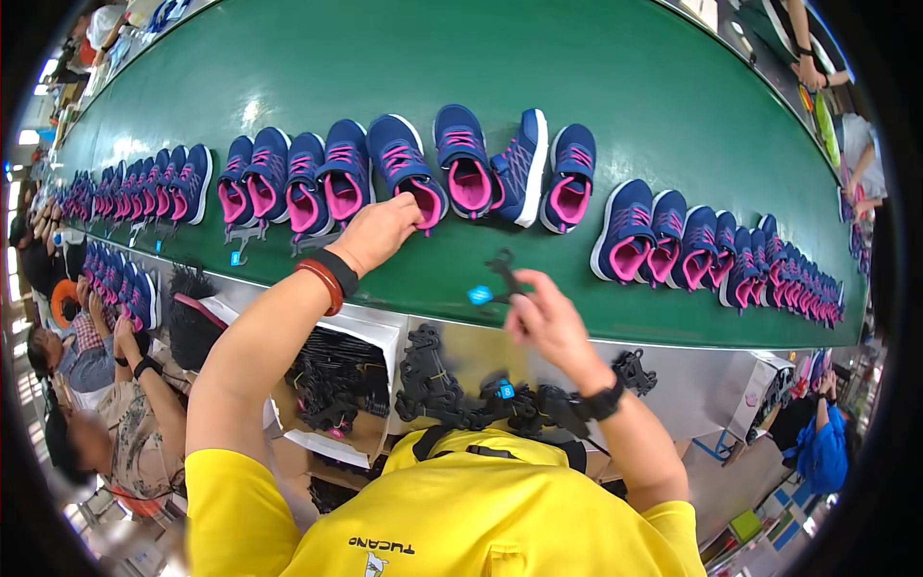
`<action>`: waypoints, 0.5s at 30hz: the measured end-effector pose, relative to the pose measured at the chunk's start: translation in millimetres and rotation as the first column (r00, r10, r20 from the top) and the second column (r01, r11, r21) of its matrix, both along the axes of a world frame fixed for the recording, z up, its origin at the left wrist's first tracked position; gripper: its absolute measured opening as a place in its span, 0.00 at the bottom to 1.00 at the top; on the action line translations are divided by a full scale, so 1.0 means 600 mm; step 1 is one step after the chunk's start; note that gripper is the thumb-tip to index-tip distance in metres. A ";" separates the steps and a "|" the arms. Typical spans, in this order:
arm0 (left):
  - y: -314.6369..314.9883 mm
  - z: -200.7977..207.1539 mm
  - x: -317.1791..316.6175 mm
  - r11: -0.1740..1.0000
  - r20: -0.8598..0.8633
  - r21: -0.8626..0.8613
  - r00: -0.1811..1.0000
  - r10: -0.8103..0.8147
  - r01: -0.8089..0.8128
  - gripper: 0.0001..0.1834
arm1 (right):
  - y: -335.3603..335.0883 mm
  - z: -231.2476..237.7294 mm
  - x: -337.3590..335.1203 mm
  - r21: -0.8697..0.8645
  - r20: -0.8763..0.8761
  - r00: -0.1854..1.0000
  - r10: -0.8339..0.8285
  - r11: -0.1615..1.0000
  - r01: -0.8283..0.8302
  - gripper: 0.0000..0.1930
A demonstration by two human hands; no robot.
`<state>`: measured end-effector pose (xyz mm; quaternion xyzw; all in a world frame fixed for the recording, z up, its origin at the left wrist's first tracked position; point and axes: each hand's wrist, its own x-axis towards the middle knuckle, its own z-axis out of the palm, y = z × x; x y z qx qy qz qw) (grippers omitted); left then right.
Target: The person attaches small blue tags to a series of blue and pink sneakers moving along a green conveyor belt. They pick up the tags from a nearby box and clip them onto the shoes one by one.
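My left hand (380, 231) reaches to a navy sneaker with pink laces (399, 154). Its fingers are closed at the pink-lined collar. In my right hand (548, 322), lower and to the right, is a black plastic shoe hanger (503, 274), pinched between thumb and fingers. A blue round sticker (480, 295) shows beside the hanger. Just right of my left hand stands another navy sneaker (462, 154). Beyond it, one sneaker (524, 168) lies on its side with its white sole outward, and one (571, 178) stands upright.
Rows of sneakers (630, 231) run left and right along the green table (461, 48). Some at left have hangers (248, 240) at their heels. Below its front edge are a cardboard box (385, 351) of black parts and piled black hangers (428, 385). Co-workers sit at left.
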<state>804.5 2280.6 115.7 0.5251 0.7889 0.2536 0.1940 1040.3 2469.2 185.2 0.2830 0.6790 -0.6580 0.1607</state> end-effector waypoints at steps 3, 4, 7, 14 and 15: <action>-0.002 -0.003 0.007 0.999 -0.001 0.013 0.999 0.040 -0.040 0.07 | -0.065 -0.028 -0.074 -0.113 0.044 0.990 -0.135 0.984 0.139 0.19; -0.002 -0.003 0.007 0.999 0.002 0.026 0.999 0.035 -0.035 0.06 | -0.081 -0.040 -0.085 -0.113 0.031 0.984 -0.176 0.977 0.179 0.21; -0.002 -0.005 0.003 0.999 0.005 0.049 1.000 0.024 -0.024 0.04 | -0.105 -0.062 -0.099 -0.161 0.040 0.977 -0.210 0.964 0.214 0.24; -0.012 -0.013 0.001 1.000 -0.046 0.004 0.999 0.012 -0.012 0.04 | -0.135 -0.068 -0.119 -0.261 0.093 0.988 -0.127 0.954 0.147 0.23; -0.016 -0.013 -0.002 1.000 -0.065 -0.023 0.998 0.004 -0.006 0.06 | -0.133 -0.061 -0.126 -0.162 0.152 0.987 0.054 0.986 -0.029 0.23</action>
